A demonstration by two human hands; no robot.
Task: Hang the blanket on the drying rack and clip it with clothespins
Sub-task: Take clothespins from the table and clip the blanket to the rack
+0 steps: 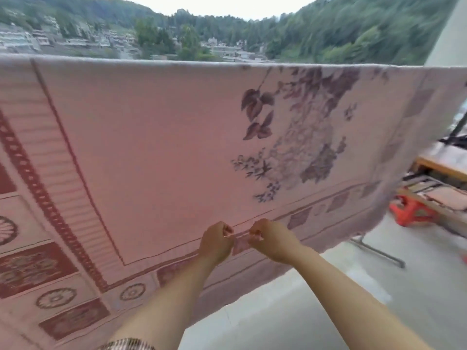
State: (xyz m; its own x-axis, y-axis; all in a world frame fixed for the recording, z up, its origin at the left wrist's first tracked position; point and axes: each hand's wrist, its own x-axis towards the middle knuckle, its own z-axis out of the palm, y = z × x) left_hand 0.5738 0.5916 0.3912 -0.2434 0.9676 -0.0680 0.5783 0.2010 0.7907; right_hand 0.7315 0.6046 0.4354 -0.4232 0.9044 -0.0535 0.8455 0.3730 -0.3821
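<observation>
blanket (156,137), soft and judged heavy, is pinched at its near border by left hand (216,242) and right hand (271,239).

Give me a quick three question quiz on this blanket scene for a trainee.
1. True or false: the blanket is draped over the drying rack.
2. The plastic stool on the floor is: A blue, B red, C green?
3. Fill in: the left hand and right hand pinch the blanket near its ____ edge.
Key: 1 true; 2 B; 3 lower.
</observation>
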